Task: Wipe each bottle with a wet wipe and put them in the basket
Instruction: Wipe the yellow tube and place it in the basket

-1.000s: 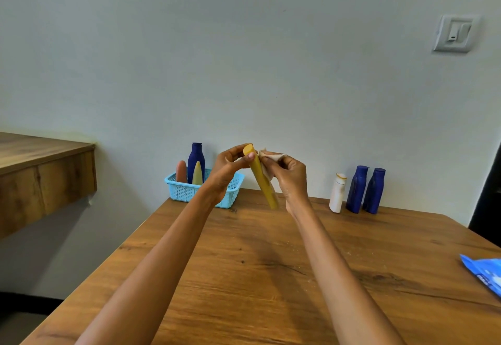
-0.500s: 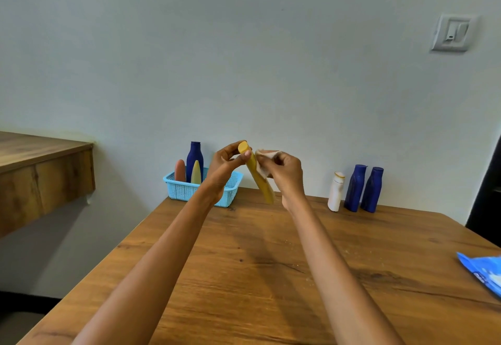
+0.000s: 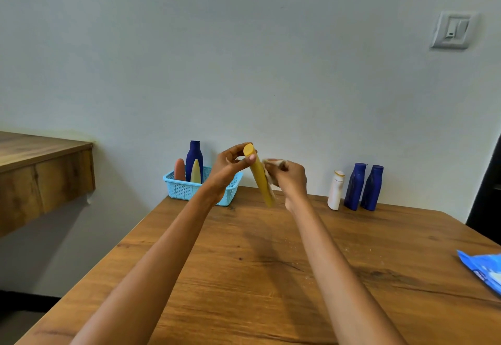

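My left hand [image 3: 229,165] pinches the top end of a long yellow tube bottle [image 3: 260,177], held tilted above the table. My right hand [image 3: 291,179] grips a crumpled white wet wipe [image 3: 271,175] and presses it against the tube's right side. Behind my left hand sits a light blue basket [image 3: 187,190] holding a tall dark blue bottle [image 3: 194,158], an orange-brown bottle [image 3: 179,169] and a pale yellow bottle [image 3: 195,172]. At the back right stand a white bottle [image 3: 335,190] and two dark blue bottles [image 3: 355,186] [image 3: 372,187].
The wooden table [image 3: 257,263] runs to the wall. A blue wet wipe pack [image 3: 485,270] lies at its right edge. A wooden shelf [image 3: 40,171] juts out at the left, with a gap between it and the table. A light switch [image 3: 454,30] is on the wall.
Both hands and the yellow tube have stayed in nearly the same spot. My right hand has slid the wipe slightly along the tube.
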`<state>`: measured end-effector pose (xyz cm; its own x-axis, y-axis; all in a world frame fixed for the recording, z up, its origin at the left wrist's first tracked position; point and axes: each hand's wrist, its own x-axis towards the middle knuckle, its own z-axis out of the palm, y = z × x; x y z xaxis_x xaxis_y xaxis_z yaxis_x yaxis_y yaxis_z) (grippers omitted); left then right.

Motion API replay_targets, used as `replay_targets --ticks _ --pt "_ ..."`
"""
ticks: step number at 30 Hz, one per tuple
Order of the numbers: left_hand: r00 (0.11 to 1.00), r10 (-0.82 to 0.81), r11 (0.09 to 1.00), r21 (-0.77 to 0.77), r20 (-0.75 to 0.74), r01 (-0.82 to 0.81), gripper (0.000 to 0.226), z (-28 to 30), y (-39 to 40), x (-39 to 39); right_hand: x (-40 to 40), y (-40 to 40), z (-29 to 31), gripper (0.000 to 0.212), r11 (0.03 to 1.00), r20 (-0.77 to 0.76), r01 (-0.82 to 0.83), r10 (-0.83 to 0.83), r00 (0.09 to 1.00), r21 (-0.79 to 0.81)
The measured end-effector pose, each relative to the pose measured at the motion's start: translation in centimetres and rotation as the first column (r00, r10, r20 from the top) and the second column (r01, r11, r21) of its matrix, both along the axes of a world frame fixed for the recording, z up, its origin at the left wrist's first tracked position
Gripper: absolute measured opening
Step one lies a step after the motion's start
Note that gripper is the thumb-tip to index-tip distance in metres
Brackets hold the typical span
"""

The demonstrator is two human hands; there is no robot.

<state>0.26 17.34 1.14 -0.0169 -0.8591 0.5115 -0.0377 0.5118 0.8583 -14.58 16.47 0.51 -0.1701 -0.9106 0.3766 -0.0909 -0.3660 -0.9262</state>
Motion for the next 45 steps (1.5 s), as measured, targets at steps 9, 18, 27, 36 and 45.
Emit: replay_targets --ticks 9,18,27,36,45 --pt "0.993 0.096 0.995 -0.027 -0.073 -0.099 0.031 0.0 0.0 0.4 -0.2 0.0 0.0 0.01 0.991 -0.083 -0.097 0.105 0.991 0.095" --pt "0.999 0.036 0.999 0.012 -0.007 -0.036 0.032 -0.4 -0.4 0.5 -1.0 -0.8 -1.9 0.01 0.986 -0.099 0.001 0.016 0.995 0.167" --pt "0.975 0.213 0.977 0.011 -0.068 -0.213 0.038 -0.3 -0.7 0.1 0.7 -0.1 0.0 0.012 0.992 -0.047 -0.129 0.13 0.99 0.017" --pt "0.909 0.38 0.925 0.095 -0.173 -0.368 0.052 -0.4 -1.1 0.3 0.4 -0.8 -3.2 0.012 0.985 -0.176 0.009 0.022 0.984 0.171" --pt "0.902 0.403 0.913 0.136 -0.156 -0.384 0.046 -1.0 -1.5 -1.5 2.5 0.4 -0.2 0.018 0.999 -0.077 -0.025 0.027 0.997 0.026"
